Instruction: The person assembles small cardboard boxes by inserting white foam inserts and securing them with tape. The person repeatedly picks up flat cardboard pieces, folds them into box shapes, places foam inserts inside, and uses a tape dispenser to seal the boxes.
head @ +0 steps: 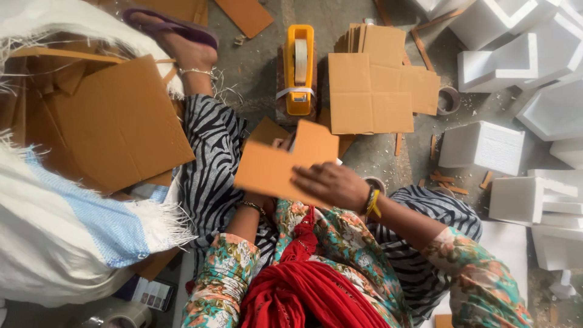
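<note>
I hold a notched piece of brown cardboard (276, 164) in front of me, over my lap. My right hand (331, 185) lies flat on top of its right part, fingers spread on the sheet. Mostly hidden beneath the sheet, my left hand (282, 143) shows only its fingertips at the top edge, gripping from below. A yellow tape dispenser (299, 70) stands on the floor just beyond the sheet. To its right lies a stack of flat cut cardboard pieces (373, 88).
White foam blocks (483, 146) fill the right side. A large cardboard sheet (118, 121) and a white woven sack (54, 237) lie at left. My foot in a purple sandal (182, 36) rests at top. Tape rolls (449, 100) sit on the grey floor.
</note>
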